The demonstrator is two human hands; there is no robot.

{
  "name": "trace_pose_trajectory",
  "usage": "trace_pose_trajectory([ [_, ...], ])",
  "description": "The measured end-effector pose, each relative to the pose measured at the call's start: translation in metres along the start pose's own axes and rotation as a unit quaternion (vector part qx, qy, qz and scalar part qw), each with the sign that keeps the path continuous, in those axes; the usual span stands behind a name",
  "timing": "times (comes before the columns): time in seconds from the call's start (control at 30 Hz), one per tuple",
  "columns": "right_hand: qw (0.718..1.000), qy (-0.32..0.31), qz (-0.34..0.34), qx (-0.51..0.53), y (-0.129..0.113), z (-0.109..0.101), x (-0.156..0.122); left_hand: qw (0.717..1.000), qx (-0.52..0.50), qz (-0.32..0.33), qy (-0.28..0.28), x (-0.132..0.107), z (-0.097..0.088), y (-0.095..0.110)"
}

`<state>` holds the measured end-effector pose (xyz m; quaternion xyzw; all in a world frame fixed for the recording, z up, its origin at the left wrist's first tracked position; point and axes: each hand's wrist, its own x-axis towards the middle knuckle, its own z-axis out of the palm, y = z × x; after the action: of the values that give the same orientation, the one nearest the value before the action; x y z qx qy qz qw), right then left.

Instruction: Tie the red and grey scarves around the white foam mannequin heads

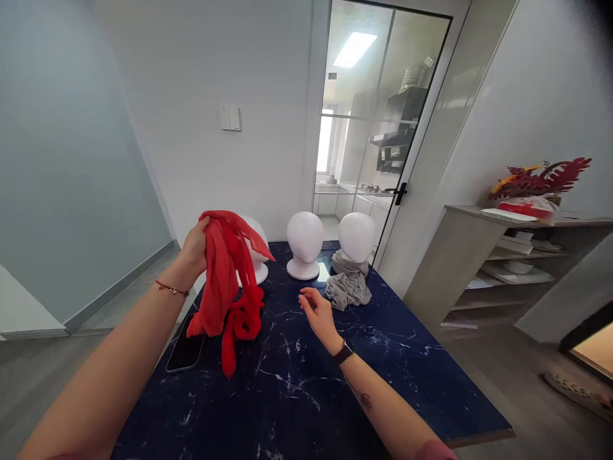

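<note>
My left hand (pixel 195 246) grips a red scarf (pixel 218 281) by its upper part, and the cloth hangs down to the dark blue marbled table (pixel 297 377). Behind the scarf, partly covered by it, is a white mannequin head (pixel 257 233). My right hand (pixel 317 313) is held over the table with fingers loosely curved and apart, with nothing in it. Just beyond it stands a bare white mannequin head (pixel 305 237). Right of that, another white mannequin head (pixel 357 236) has a grey scarf (pixel 348 289) around its base, bunched forward on the tabletop.
A dark phone (pixel 186 350) lies at the table's left edge, partly under the red scarf. Behind the table are a white wall and a glass door (pixel 368 121) with a black handle. To the right stands a shelf unit (pixel 479 255) with papers and a red floral arrangement (pixel 539 182).
</note>
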<state>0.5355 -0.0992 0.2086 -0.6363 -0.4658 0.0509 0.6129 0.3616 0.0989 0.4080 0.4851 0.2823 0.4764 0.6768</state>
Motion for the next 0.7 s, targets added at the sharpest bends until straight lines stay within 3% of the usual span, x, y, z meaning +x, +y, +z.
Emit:
trace_pose_trajectory([
  [0.1, 0.998, -0.020, -0.033, 0.057, -0.032, 0.015, 0.009, 0.994, -0.027, -0.021, -0.102, -0.021, 0.011, 0.008],
  [0.2, 0.995, -0.059, -0.017, 0.082, -0.038, 0.037, 0.021, 0.988, -0.032, -0.049, -0.140, -0.031, 0.017, 0.013],
  [0.4, 0.980, -0.157, 0.118, -0.005, 0.015, 0.090, 0.035, 0.989, 0.009, -0.063, -0.133, -0.013, 0.005, 0.004],
  [0.47, 0.979, -0.127, 0.148, -0.054, 0.038, 0.094, 0.044, 0.986, 0.051, -0.075, -0.137, -0.006, -0.006, -0.007],
  [0.57, 0.978, -0.013, 0.181, -0.107, 0.072, 0.080, 0.071, 0.961, 0.175, -0.106, -0.185, 0.000, -0.029, -0.032],
  [0.63, 0.969, 0.064, 0.195, -0.141, 0.093, 0.064, 0.095, 0.922, 0.304, -0.110, -0.214, 0.003, -0.045, -0.053],
  [0.67, 0.964, 0.095, 0.197, -0.154, 0.102, 0.057, 0.106, 0.890, 0.387, -0.097, -0.221, 0.004, -0.053, -0.065],
  [0.7, 0.960, 0.119, 0.194, -0.164, 0.111, 0.050, 0.116, 0.841, 0.491, -0.071, -0.216, 0.006, -0.060, -0.076],
])
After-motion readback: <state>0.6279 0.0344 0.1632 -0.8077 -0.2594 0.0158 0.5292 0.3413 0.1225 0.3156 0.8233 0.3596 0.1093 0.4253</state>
